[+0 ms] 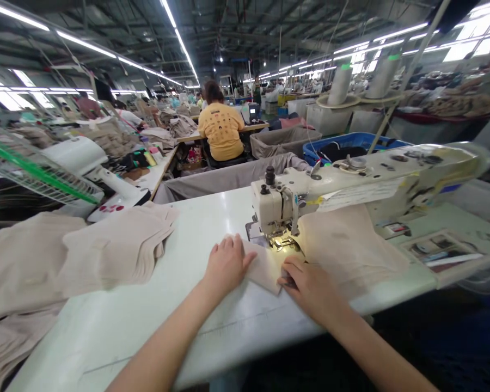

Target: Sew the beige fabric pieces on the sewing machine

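A small beige fabric piece (261, 268) lies on the pale sewing table, its far end near the lit needle area of a white industrial sewing machine (269, 209). My left hand (226, 264) rests flat on the left edge of this piece, thumb spread away from the fingers. On the piece's right side, my right hand (312, 288) has its fingers curled and pinched at the edge. Something small and dark shows beneath those fingers, too unclear to name. A larger beige fabric panel (343, 245) spreads under the machine arm, just beyond my right hand.
Stacks of cut beige fabric (110, 247) lie at the table's left. Behind them stands a white fan (75, 155) with a green-rimmed guard. A tray of small tools (436, 247) sits at right. Beyond are a blue basket (310, 152) and a seated person in yellow (221, 130).
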Demonstrator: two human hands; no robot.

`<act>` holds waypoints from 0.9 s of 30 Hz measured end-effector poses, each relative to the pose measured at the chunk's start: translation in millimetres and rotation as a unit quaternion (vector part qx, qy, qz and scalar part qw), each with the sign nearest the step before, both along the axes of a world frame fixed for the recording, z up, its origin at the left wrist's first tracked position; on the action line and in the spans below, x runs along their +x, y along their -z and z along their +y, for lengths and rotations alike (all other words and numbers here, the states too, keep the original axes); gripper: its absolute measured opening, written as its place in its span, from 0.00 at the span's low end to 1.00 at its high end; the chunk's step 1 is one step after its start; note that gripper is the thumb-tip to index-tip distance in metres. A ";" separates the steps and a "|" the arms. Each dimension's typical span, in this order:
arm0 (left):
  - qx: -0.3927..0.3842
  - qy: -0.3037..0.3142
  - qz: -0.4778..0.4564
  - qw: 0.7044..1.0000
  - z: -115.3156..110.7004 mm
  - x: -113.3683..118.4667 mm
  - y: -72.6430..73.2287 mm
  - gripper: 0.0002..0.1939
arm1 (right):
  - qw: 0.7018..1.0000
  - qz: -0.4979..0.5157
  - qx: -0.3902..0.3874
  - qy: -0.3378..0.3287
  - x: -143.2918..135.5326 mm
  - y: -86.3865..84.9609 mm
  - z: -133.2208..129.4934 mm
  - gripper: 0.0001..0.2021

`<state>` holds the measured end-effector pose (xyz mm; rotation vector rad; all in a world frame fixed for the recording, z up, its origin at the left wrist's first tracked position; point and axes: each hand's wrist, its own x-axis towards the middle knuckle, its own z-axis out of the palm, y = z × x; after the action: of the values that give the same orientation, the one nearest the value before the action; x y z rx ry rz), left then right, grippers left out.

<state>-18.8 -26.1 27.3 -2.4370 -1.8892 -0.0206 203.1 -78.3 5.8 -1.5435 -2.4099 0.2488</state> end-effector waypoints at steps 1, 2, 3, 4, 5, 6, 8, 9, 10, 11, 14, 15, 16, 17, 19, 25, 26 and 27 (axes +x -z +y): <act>0.001 0.008 -0.006 1.000 11.2 3.8 3.1 0.25 | 1.000 -0.001 0.001 -0.004 -2.6 0.8 -1.6 0.04; -0.005 0.024 -0.016 1.000 22.8 6.2 6.7 0.26 | 1.000 -0.001 0.003 -0.006 -4.8 1.9 -3.2 0.05; -0.016 0.049 -0.031 0.998 34.1 7.5 10.2 0.27 | 1.000 0.000 0.005 -0.006 -6.7 3.1 -4.5 0.07; -0.029 0.075 -0.043 0.996 44.7 7.8 13.2 0.27 | 1.000 0.002 0.007 -0.003 -8.1 4.4 -5.6 0.08; -0.040 0.100 -0.055 0.993 54.2 7.6 15.6 0.27 | 1.000 0.005 0.010 0.001 -9.2 5.7 -6.4 0.09; -0.047 0.120 -0.065 0.990 62.3 7.1 17.1 0.26 | 1.000 0.009 0.012 0.004 -9.9 6.8 -6.8 0.09; -0.054 0.145 -0.076 0.985 73.8 6.3 17.9 0.26 | 1.000 0.017 0.018 0.007 -10.8 8.7 -6.8 0.09; -0.055 0.152 -0.077 0.984 77.6 6.2 17.5 0.25 | 1.000 0.022 0.021 0.008 -11.0 9.5 -6.4 0.09; -0.055 0.157 -0.077 0.983 80.4 6.2 16.9 0.25 | 0.999 0.027 0.025 0.008 -11.2 10.2 -5.9 0.08; -0.055 0.162 -0.076 0.982 82.3 6.3 16.1 0.25 | 0.999 0.032 0.028 0.008 -11.3 10.8 -5.4 0.08; -0.052 0.176 -0.080 0.980 86.0 6.1 14.6 0.23 | 0.999 0.044 0.031 0.009 -11.8 13.2 -4.2 0.08; -0.051 0.180 -0.084 0.979 86.8 5.9 14.4 0.22 | 0.998 0.046 0.032 0.011 -12.0 14.1 -4.0 0.09; -0.051 0.183 -0.087 0.978 87.6 5.5 14.4 0.22 | 0.998 0.047 0.033 0.014 -12.3 15.0 -4.0 0.09; -0.050 0.186 -0.089 0.977 88.2 5.2 14.5 0.21 | 0.998 0.048 0.034 0.018 -12.5 15.8 -4.0 0.09; -0.050 0.189 -0.093 0.976 89.1 4.7 14.7 0.22 | 0.998 0.050 0.036 0.023 -13.0 17.1 -4.1 0.09; -0.047 0.196 -0.098 0.975 90.2 5.3 15.4 0.23 | 0.998 0.052 0.036 0.016 -13.2 17.2 -3.3 0.07; -0.045 0.198 -0.101 0.974 90.9 5.3 15.7 0.23 | 0.998 0.053 0.036 0.014 -13.1 17.0 -3.1 0.06; -0.044 0.201 -0.104 0.973 91.8 5.1 16.0 0.23 | 0.998 0.054 0.035 0.013 -13.0 17.0 -2.9 0.06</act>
<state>-13.8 65.7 11.3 -2.9392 -1.4501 -0.2223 190.2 -81.2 -11.2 -1.4914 -2.2892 0.2331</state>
